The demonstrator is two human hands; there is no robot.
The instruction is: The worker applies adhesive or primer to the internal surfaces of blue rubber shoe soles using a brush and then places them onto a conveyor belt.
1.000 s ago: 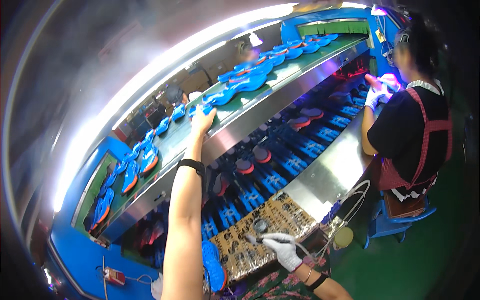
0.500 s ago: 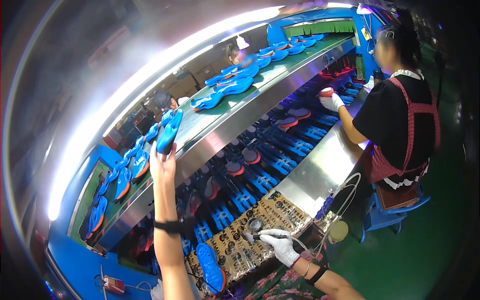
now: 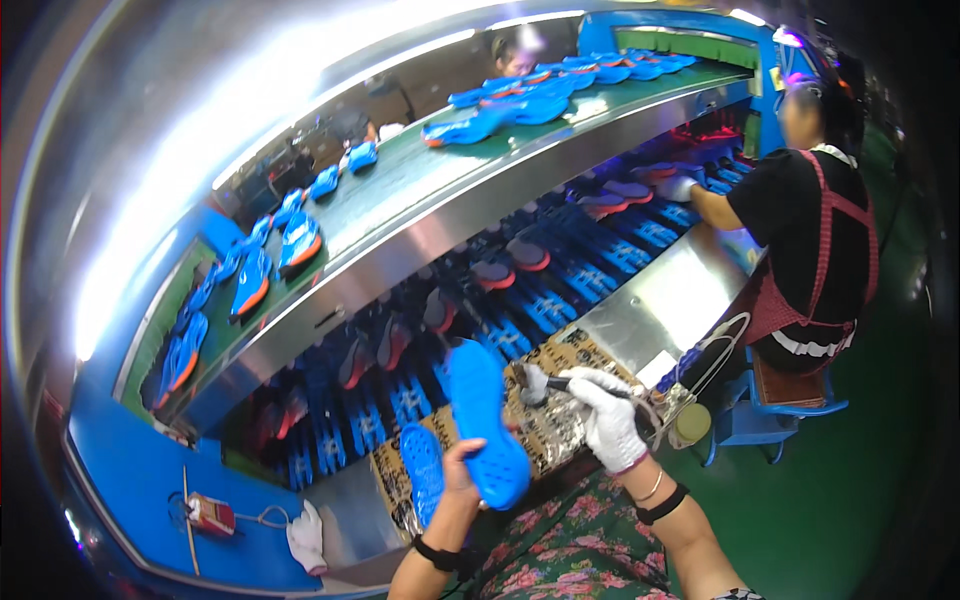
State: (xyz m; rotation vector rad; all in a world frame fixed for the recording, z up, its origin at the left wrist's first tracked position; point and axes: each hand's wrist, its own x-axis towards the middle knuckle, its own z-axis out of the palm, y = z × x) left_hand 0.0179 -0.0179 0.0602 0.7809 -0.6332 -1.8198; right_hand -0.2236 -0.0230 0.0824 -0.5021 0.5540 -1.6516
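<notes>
My bare left hand (image 3: pixel 462 470) is closed around the edge of a blue shoe sole (image 3: pixel 478 405). The sole stands tilted in front of me, its face with small holes at the near end turned toward me. A second blue shoe sole (image 3: pixel 421 465) lies on the printed cardboard (image 3: pixel 560 350), just left of the held one. In a white glove, my right hand (image 3: pixel 612 420) grips a brush (image 3: pixel 533 383) with a dark handle and pale bristles. A thin hose runs from behind this hand. The bristles are near the held sole, above the cardboard; contact cannot be told.
Blue soles with orange edges line the upper green belt (image 3: pixel 385 210). Below it, dark shoes with grey-and-red bottoms (image 3: pixel 527 254) crowd a lower level. A co-worker (image 3: pixel 800 230) sits at right on a blue stool (image 3: pixel 755 420). A white glove (image 3: pixel 307 540) lies at lower left.
My left hand has brought the blue sole down from beside the upper belt to above the cardboard. My right hand has raised the brush toward it. The co-worker's gloved hand has reached farther in.
</notes>
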